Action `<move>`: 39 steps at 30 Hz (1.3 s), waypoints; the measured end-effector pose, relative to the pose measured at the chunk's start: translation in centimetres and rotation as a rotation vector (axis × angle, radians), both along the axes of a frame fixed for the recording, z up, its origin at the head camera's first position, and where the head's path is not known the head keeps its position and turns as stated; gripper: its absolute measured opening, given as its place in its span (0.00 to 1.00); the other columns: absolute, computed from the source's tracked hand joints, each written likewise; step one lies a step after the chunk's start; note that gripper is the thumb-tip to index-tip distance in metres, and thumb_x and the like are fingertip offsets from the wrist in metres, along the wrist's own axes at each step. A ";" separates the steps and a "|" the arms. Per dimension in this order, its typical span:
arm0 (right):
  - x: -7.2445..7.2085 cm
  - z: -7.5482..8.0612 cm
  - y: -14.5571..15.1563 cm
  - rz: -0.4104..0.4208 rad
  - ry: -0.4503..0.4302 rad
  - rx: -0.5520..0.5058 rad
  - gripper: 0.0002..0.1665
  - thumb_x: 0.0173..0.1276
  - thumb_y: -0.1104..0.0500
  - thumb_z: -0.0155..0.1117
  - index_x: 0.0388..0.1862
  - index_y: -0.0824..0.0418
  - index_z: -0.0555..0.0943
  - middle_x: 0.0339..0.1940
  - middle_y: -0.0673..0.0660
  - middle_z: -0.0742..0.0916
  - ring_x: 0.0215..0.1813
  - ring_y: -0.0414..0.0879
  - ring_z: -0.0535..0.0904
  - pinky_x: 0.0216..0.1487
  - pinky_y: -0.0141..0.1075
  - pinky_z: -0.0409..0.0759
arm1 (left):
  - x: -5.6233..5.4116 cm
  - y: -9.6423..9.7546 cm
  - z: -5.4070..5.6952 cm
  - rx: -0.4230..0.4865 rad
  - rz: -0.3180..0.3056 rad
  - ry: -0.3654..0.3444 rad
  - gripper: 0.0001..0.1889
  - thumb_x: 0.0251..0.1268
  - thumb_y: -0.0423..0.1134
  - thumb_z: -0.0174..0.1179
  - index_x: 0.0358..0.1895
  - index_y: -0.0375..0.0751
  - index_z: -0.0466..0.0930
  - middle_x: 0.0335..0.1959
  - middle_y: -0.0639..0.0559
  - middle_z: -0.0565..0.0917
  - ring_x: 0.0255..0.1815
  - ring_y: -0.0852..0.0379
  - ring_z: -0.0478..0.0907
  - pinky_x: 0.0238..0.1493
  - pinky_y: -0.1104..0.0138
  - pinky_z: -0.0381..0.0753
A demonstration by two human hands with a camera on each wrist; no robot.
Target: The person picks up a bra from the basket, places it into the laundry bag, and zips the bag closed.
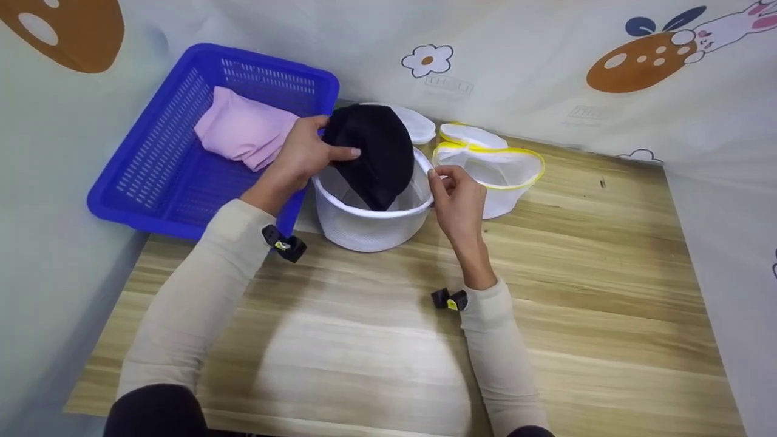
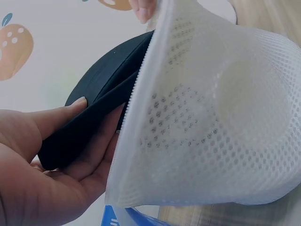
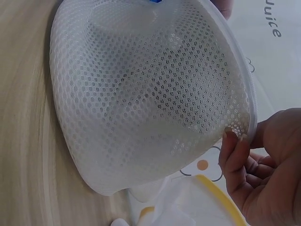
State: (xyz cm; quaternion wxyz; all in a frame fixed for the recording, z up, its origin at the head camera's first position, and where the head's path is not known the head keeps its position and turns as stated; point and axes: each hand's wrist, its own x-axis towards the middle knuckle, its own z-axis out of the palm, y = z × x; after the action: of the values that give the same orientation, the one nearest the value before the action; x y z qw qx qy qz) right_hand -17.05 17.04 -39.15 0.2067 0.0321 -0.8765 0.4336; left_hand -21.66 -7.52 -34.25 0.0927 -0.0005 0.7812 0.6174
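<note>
My left hand (image 1: 303, 152) grips a black cup-shaped garment (image 1: 379, 158), thumb on top and fingers beneath. The garment is smooth and folded in layers, its lower tip inside the mouth of a white mesh laundry bag (image 1: 364, 233). In the left wrist view, part of the black garment (image 2: 110, 70) goes behind the bag's zippered rim. With thumb and fingertips my right hand (image 1: 458, 203) pinches the right side of that rim. The right wrist view shows the fingertips against the mesh wall (image 3: 164, 103) just below the zip.
A blue plastic basket (image 1: 145, 218) at the left holds folded pink cloth (image 1: 243, 127). Behind the bag lies a white round flap (image 1: 416, 124). A second white mesh bag with yellow trim (image 1: 504, 197) stands open to the right. Wood-grain tabletop (image 1: 364, 334) extends in front; a printed curtain (image 1: 516, 91) hangs behind.
</note>
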 end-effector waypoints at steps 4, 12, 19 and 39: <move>0.0 0.0 0.0 -0.018 -0.007 -0.009 0.10 0.67 0.58 0.64 0.37 0.67 0.84 0.18 0.53 0.83 0.18 0.40 0.75 0.20 0.26 0.71 | 0.0 0.1 -0.1 -0.065 -0.044 0.003 0.30 0.49 0.29 0.72 0.59 0.30 0.74 0.49 0.39 0.80 0.48 0.51 0.76 0.53 0.65 0.74; -0.1 -0.1 0.0 -0.021 0.013 -0.031 0.10 0.67 0.59 0.63 0.38 0.67 0.83 0.19 0.54 0.84 0.18 0.41 0.77 0.20 0.27 0.74 | 0.2 0.1 -0.2 -0.142 -0.144 0.035 0.28 0.48 0.26 0.71 0.56 0.29 0.75 0.48 0.39 0.80 0.48 0.50 0.75 0.52 0.63 0.74; -0.1 -0.1 0.0 -0.035 0.026 -0.060 0.10 0.67 0.59 0.63 0.37 0.67 0.82 0.19 0.53 0.84 0.18 0.39 0.76 0.20 0.27 0.74 | 0.3 -0.1 -0.1 -0.243 -0.282 0.074 0.31 0.48 0.27 0.71 0.61 0.34 0.74 0.52 0.42 0.80 0.50 0.52 0.73 0.58 0.62 0.69; 0.2 0.0 -0.4 -0.041 0.091 -0.105 0.10 0.68 0.60 0.62 0.37 0.67 0.81 0.22 0.54 0.84 0.23 0.39 0.75 0.25 0.27 0.70 | 0.6 1.5 0.2 -0.561 -0.507 0.215 0.32 0.49 0.29 0.70 0.61 0.28 0.72 0.58 0.35 0.76 0.59 0.40 0.72 0.61 0.56 0.68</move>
State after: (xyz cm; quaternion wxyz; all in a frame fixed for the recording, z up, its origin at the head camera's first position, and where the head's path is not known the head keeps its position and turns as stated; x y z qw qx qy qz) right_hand -16.90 16.61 -39.18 0.2565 0.0229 -0.8426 0.4729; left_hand -21.08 -5.98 -34.04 0.1562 0.2316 0.9002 0.3341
